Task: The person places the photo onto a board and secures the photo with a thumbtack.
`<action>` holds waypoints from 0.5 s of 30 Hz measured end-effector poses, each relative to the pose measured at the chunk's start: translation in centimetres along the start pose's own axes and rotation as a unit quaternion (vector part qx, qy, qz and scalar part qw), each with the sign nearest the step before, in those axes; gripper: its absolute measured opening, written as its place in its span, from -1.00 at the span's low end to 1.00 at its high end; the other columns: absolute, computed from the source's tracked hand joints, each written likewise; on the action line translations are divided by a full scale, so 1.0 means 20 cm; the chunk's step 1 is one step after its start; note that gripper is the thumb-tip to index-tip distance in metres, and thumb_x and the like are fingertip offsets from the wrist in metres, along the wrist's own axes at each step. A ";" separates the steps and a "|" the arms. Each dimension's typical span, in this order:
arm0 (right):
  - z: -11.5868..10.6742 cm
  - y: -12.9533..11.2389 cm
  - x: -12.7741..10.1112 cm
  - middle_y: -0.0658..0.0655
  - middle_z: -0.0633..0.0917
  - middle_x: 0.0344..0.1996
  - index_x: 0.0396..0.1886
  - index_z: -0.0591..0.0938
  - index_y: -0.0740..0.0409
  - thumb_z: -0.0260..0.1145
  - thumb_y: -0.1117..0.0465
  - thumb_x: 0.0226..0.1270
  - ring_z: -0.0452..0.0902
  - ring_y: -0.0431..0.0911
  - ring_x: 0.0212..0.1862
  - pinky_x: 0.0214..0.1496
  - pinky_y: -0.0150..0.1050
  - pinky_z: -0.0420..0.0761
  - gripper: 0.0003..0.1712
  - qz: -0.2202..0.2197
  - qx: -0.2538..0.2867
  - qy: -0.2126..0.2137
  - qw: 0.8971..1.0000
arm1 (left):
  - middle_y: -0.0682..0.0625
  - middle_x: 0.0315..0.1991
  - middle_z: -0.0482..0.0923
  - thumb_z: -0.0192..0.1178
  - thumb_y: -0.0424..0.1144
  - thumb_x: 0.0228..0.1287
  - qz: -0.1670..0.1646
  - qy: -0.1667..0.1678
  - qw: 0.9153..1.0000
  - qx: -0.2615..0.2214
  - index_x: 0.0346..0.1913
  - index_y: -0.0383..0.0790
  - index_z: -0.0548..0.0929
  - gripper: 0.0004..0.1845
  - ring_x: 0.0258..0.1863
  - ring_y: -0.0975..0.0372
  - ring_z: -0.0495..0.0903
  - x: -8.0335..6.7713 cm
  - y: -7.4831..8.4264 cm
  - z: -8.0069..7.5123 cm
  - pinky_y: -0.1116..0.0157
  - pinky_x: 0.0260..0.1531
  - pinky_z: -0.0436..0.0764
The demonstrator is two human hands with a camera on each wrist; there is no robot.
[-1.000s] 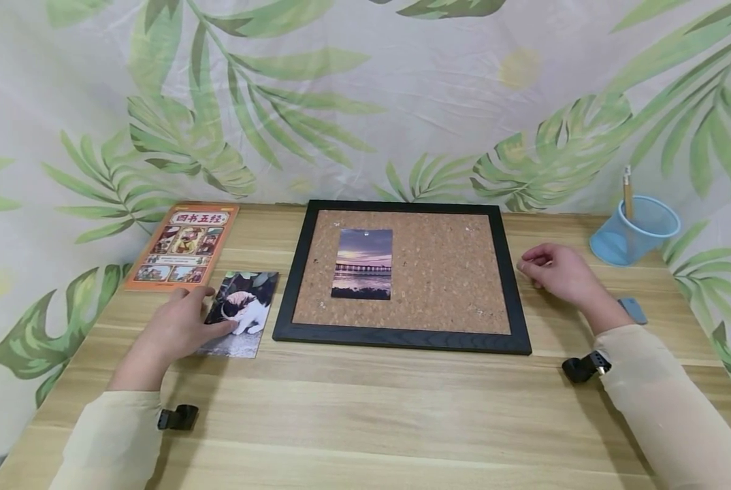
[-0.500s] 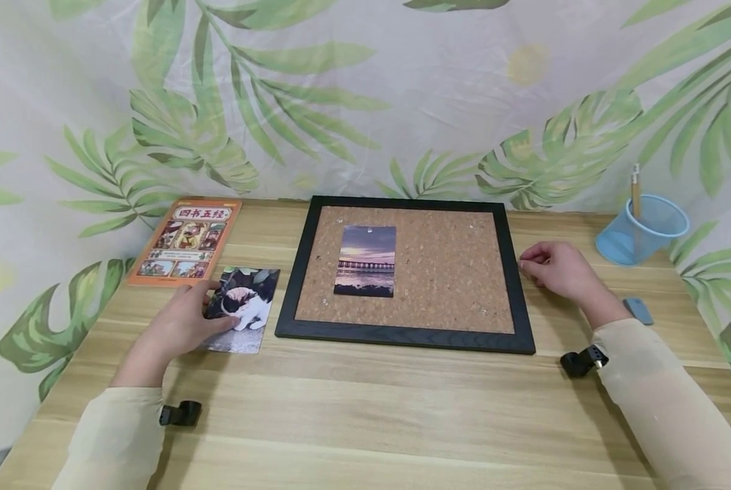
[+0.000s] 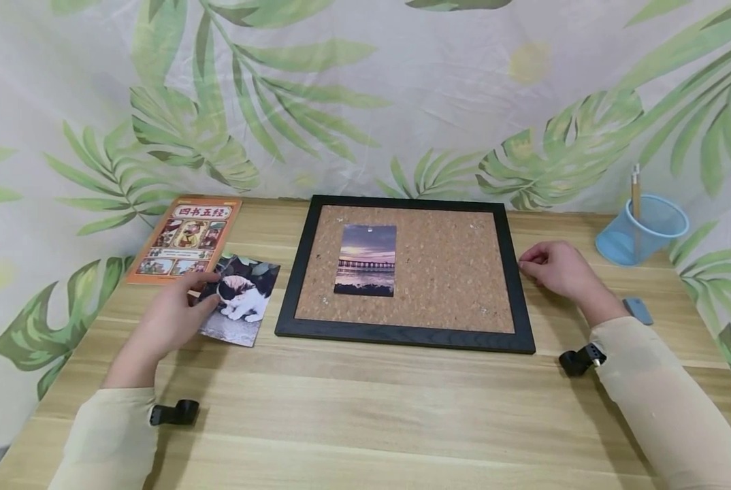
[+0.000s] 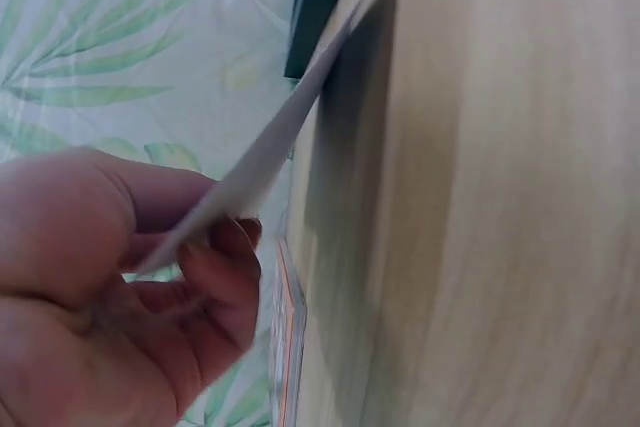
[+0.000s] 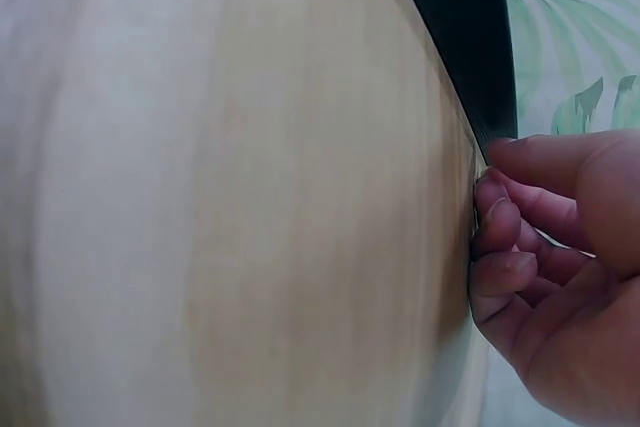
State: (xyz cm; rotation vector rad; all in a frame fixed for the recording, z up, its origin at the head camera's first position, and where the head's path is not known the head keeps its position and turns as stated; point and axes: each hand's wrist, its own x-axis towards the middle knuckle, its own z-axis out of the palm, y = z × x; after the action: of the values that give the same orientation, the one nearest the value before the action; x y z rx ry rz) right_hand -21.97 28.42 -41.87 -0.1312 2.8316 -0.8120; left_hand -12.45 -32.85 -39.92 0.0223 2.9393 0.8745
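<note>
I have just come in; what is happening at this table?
A person's left hand pinches a cat photo, which is tilted, its side near the hand raised off the table. The right hand is by the right edge of a black-framed cork board; whether it holds anything small is unclear. A pier photo lies on the board's left half; the cat photo is beside the board.

Black frame (image 3: 402, 335), speckled tan cork (image 3: 448, 272)

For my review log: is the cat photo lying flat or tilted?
Tilted: in the left wrist view the cat photo slopes, held edge above the table.
</note>
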 end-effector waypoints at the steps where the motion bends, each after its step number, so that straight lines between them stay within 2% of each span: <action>1: 0.00 0.00 0.00 0.15 0.67 -0.39 -0.14 0.65 0.24 0.22 0.07 0.36 0.52 -0.11 -0.45 -0.38 -0.24 0.47 -0.68 0.000 0.000 0.001 1.000 | -0.26 0.01 0.45 0.05 -0.16 0.41 0.000 0.003 1.000 -0.016 0.30 -0.18 0.40 -0.55 -0.34 0.09 0.50 0.00 0.00 -0.01 0.24 -0.52 0.49; 5: 0.00 0.01 0.00 0.16 0.67 -0.40 -0.15 0.64 0.25 0.23 0.08 0.35 0.54 -0.12 -0.46 -0.39 -0.25 0.48 -0.69 0.003 0.005 0.007 1.000 | -0.18 0.00 0.44 0.04 -0.14 0.42 0.010 0.017 0.997 -0.075 0.30 -0.09 0.41 -0.58 -0.49 0.24 0.45 -0.01 0.02 -0.02 0.31 -0.63 0.45; 8: 0.00 0.02 0.00 0.17 0.67 -0.40 -0.16 0.63 0.27 0.23 0.11 0.34 0.55 -0.12 -0.48 -0.42 -0.25 0.50 -0.70 0.007 0.012 0.008 1.000 | -0.13 -0.03 0.45 0.06 -0.15 0.41 0.016 0.037 0.994 -0.101 0.29 -0.08 0.44 -0.59 -0.56 0.31 0.44 -0.01 0.03 -0.02 0.32 -0.67 0.43; 11: 0.00 0.01 0.00 0.17 0.67 -0.43 -0.18 0.63 0.29 0.23 0.12 0.33 0.56 -0.11 -0.48 -0.44 -0.25 0.51 -0.71 0.013 0.015 0.008 1.000 | -0.08 -0.02 0.45 0.09 -0.15 0.40 0.008 0.059 0.990 -0.127 0.26 -0.08 0.47 -0.60 -0.50 0.39 0.50 -0.01 0.06 -0.02 0.35 -0.63 0.47; 15: -0.01 0.01 0.00 0.15 0.67 -0.48 -0.22 0.65 0.28 0.24 0.13 0.33 0.55 -0.11 -0.50 -0.45 -0.25 0.49 -0.73 0.018 0.009 0.011 1.000 | -0.07 0.06 0.46 0.12 -0.13 0.38 -0.005 0.079 0.983 -0.166 0.23 -0.10 0.51 -0.60 -0.25 0.53 0.56 0.01 0.10 -0.01 0.51 -0.39 0.56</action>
State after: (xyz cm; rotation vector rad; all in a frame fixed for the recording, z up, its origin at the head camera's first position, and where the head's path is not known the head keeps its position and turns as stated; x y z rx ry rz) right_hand -21.97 28.69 -41.74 -0.0689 2.8368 -0.8362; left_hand -12.75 -31.24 -38.72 -0.0831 2.8861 1.4123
